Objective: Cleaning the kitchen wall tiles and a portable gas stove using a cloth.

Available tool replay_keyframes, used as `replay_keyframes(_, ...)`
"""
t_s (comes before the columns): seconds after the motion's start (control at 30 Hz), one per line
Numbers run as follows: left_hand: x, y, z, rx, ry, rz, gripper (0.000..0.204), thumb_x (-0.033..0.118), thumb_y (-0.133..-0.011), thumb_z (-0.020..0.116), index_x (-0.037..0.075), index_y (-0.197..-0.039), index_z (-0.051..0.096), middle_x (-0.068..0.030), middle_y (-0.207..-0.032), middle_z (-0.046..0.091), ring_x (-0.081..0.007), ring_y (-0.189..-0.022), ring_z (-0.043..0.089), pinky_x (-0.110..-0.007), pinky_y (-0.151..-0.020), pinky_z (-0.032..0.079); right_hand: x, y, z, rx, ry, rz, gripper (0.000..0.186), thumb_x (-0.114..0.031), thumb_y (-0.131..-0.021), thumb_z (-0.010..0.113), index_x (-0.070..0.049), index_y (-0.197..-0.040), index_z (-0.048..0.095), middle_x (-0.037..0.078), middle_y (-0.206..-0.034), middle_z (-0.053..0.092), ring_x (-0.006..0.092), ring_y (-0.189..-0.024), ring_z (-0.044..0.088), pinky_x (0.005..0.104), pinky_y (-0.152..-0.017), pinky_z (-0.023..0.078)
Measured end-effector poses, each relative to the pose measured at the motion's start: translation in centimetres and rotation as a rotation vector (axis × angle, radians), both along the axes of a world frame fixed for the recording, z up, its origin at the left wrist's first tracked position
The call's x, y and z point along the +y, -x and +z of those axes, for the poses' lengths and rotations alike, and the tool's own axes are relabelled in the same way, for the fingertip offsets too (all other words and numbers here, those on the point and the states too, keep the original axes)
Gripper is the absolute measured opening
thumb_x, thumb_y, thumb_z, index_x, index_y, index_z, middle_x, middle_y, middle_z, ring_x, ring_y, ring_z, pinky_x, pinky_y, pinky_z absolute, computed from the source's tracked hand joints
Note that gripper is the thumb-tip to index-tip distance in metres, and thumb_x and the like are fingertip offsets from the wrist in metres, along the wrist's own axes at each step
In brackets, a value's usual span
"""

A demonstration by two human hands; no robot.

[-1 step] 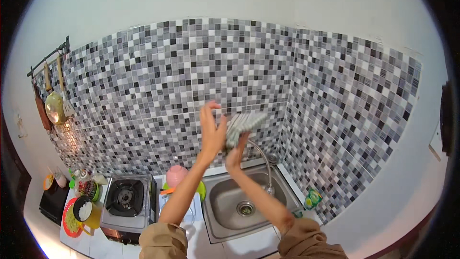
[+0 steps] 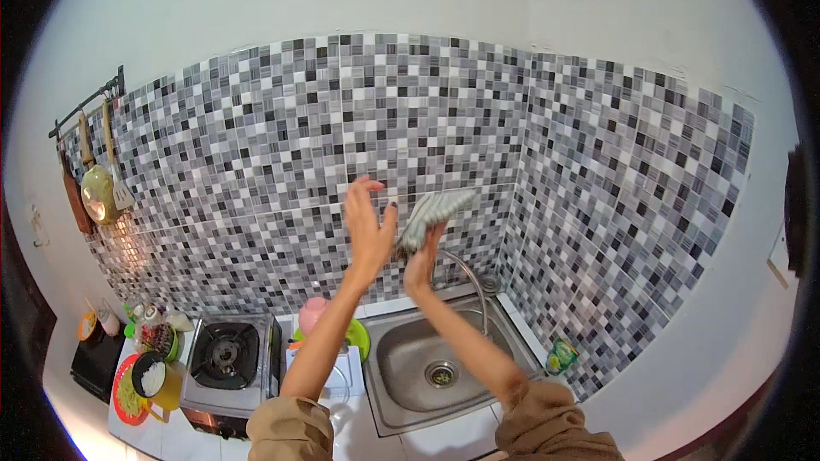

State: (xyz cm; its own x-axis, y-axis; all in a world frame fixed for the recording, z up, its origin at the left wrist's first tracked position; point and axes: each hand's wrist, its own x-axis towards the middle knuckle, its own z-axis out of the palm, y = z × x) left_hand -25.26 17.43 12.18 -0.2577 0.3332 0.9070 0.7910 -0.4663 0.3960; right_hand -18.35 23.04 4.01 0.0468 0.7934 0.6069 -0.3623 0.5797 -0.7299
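Note:
A grey-and-white striped cloth (image 2: pixel 433 215) is raised in front of the tiled wall, above the back of the sink. My right hand (image 2: pixel 421 266) grips it from below, and part of the hand is hidden behind its folds. To the left of the cloth, my left hand (image 2: pixel 368 226) is raised with its fingers apart and nothing in it. A small gap separates that hand from the cloth. Below both hands is the steel sink (image 2: pixel 389 357), with its curved faucet (image 2: pixel 478 290) behind my right forearm.
Left of the sink lie a pink bowl (image 2: pixel 312 314), a green plate (image 2: pixel 362 341) and a white board-like item (image 2: pixel 342 371). Farther left stand a gas stove (image 2: pixel 224 393), a yellow mug (image 2: pixel 168 388) and a red plate (image 2: pixel 122 412). A green packet (image 2: pixel 561 356) leans at the right wall.
My left hand has shifted slightly left, away from the cloth. The cloth has changed shape a little in my right hand.

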Motion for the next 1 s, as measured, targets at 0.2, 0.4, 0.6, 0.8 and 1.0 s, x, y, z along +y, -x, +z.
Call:
replay_keyframes(0.2, 4.3, 12.2, -1.8, 0.132, 0.423, 0.631, 0.088, 0.020, -0.066, 0.073, 0.012, -0.137, 0.022, -0.0223, -0.146, 0.002, -0.0441, -0.135, 0.000, -0.070, -0.097, 0.006, 9.6, 6.3, 9.4, -0.224, -0.494, -0.228, 0.067, -0.042, -0.094, 0.035, -0.009, -0.144, 0.005, 0.017, -0.149, -0.004, 0.0346, -0.137, -0.003, 0.0477, -0.109, 0.002)
replay_keyframes(0.4, 11.0, 18.6, -3.7, 0.249, 0.185, 0.695, 0.065, 0.041, -0.086, 0.049, 0.020, -0.141, 0.021, -0.0140, -0.149, 0.006, -0.0365, -0.137, -0.001, -0.070, -0.097, -0.004, 13.0, 14.7, 11.2, -0.894, -0.709, -0.683, 0.067, -0.046, -0.089, 0.042, -0.014, -0.143, 0.019, 0.019, -0.149, 0.003, 0.0546, -0.129, 0.007, 0.0652, -0.102, 0.003)
replay_keyframes(0.6, 14.2, 20.5, -5.7, 0.363, -0.100, 0.880, 0.065, 0.046, -0.082, 0.051, 0.027, -0.140, 0.028, -0.0117, -0.149, 0.013, -0.0325, -0.137, 0.010, -0.069, -0.097, -0.009, 18.5, 13.1, 13.9, -0.778, -1.026, -0.887, 0.061, -0.050, -0.086, 0.044, -0.024, -0.140, 0.030, 0.009, -0.149, 0.015, 0.0448, -0.131, 0.017, 0.0624, -0.103, 0.010)
replay_keyframes(0.8, 15.0, 20.9, -6.0, 0.365, -0.108, 0.924, 0.062, 0.040, -0.083, 0.050, 0.025, -0.140, 0.030, -0.0116, -0.149, 0.016, -0.0320, -0.137, 0.011, -0.068, -0.099, -0.007, 29.3, 0.5, 18.2, -0.486, -0.633, -1.130, 0.055, -0.041, -0.090, 0.042, -0.026, -0.140, 0.028, 0.006, -0.149, 0.015, 0.0425, -0.132, 0.018, 0.0612, -0.104, 0.010)
replay_keyframes(1.0, 15.6, 20.5, -6.3, 0.349, -0.133, 0.983, 0.060, 0.040, -0.083, 0.047, 0.027, -0.139, 0.030, -0.0100, -0.149, 0.017, -0.0326, -0.137, 0.013, -0.067, -0.100, -0.006, 30.5, 0.0, 20.3, -0.427, -0.092, -1.161, 0.059, -0.047, -0.093, 0.031, -0.024, -0.144, 0.015, 0.011, -0.150, 0.008, 0.0446, -0.133, 0.013, 0.0623, -0.103, 0.006)
